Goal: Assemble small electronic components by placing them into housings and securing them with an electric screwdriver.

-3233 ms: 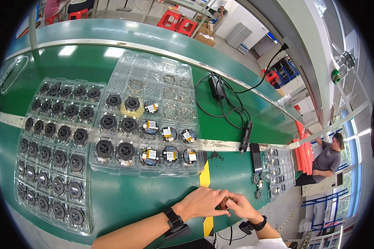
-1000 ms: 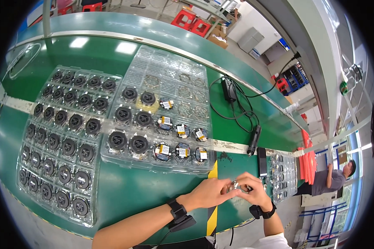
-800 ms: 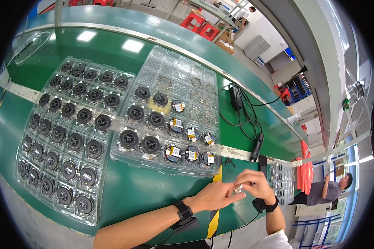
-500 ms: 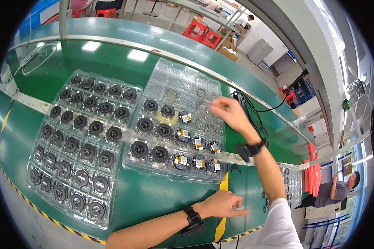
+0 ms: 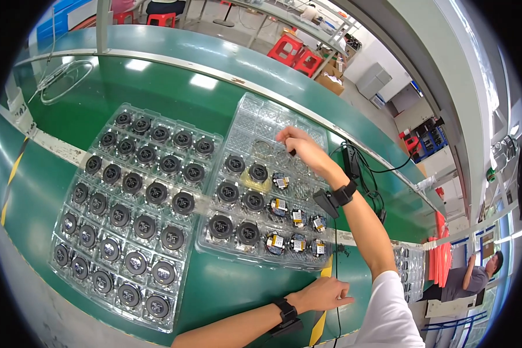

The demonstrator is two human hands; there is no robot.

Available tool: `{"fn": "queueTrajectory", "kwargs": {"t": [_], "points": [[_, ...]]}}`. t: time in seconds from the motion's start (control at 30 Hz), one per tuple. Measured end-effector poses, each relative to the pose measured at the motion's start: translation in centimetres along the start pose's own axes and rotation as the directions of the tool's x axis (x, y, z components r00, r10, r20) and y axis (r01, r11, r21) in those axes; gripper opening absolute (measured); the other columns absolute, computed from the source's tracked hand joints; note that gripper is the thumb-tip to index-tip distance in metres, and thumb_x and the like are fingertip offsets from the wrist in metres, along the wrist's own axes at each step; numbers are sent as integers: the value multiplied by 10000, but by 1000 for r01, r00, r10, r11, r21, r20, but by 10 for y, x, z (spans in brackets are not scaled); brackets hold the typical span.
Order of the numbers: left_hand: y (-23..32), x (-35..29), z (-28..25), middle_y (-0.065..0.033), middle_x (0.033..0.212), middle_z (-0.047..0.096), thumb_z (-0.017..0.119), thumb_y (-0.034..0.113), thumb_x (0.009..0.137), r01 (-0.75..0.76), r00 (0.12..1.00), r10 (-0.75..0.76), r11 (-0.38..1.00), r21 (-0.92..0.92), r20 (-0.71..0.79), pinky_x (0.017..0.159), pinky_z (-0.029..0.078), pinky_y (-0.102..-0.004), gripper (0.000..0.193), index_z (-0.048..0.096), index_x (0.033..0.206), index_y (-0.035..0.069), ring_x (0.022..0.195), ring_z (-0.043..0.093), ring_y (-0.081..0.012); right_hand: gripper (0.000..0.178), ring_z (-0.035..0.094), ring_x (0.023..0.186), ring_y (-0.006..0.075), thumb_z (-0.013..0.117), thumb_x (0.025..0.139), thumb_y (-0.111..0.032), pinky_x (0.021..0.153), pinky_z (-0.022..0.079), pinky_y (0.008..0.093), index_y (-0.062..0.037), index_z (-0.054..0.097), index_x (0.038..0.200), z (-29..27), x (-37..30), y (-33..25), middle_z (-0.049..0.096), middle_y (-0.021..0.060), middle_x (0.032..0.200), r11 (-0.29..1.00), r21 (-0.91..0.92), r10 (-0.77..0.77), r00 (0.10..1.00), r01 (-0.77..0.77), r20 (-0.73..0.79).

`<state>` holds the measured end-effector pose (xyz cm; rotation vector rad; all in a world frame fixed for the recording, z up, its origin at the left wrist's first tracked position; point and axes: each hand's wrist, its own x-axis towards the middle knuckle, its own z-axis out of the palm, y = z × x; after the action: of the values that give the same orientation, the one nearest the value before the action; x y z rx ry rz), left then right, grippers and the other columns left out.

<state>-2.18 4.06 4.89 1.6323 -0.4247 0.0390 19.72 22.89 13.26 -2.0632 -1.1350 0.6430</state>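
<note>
Above the far cells of the middle clear plastic tray is my right hand, its fingers pinched together; what they hold, if anything, is hidden. My left hand lies low over the green bench near the tray's near right corner. Its fingers are loosely bent, thumb apart, holding nothing. The middle tray carries several round black parts on its left. On its right sit several small round circuit parts with white and orange labels. Each wrist wears a black strap with a small box.
To the left, another clear tray holds rows of round black parts. Black cables and a power strip lie right of the middle tray. A further tray stands at the right, by red sheets. A person stands beyond.
My right hand has moved left and slightly up, further over the tray's far cells. My left hand stays low, its fingers a little more bent. The whole view has shifted.
</note>
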Motion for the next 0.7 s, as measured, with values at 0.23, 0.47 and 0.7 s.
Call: {"fn": "queueTrajectory", "kwargs": {"t": [0.23, 0.47, 0.7], "points": [[-5, 1, 2, -141, 678, 664, 663, 345, 967, 16, 999, -18, 998, -57, -32, 635, 500, -453, 381, 604, 770, 24, 663, 652, -355, 222, 634, 1062, 245, 618, 886, -34, 947, 501, 354, -46, 680, 1099, 52, 27, -28, 670, 102, 1078, 828, -181, -527, 847, 531, 74], [-15, 3, 9, -126, 653, 664, 640, 325, 993, -80, 994, 76, 996, -46, -81, 585, 481, -446, 358, 595, 806, 23, 605, 642, -339, 245, 589, 1171, 316, 680, 892, -97, 1009, 492, 396, -73, 692, 1136, 66, -10, -31, 630, 113, 1188, 693, -323, -585, 764, 645, 272], [-10, 3, 5, -195, 692, 632, 651, 228, 958, -40, 995, 39, 999, -14, -92, 618, 471, -492, 286, 564, 799, 7, 684, 623, -408, 320, 538, 1214, 334, 713, 900, -168, 1024, 476, 413, -25, 678, 1184, 86, -31, -51, 571, 126, 1275, 578, -563, -535, 796, 590, 285]]}}
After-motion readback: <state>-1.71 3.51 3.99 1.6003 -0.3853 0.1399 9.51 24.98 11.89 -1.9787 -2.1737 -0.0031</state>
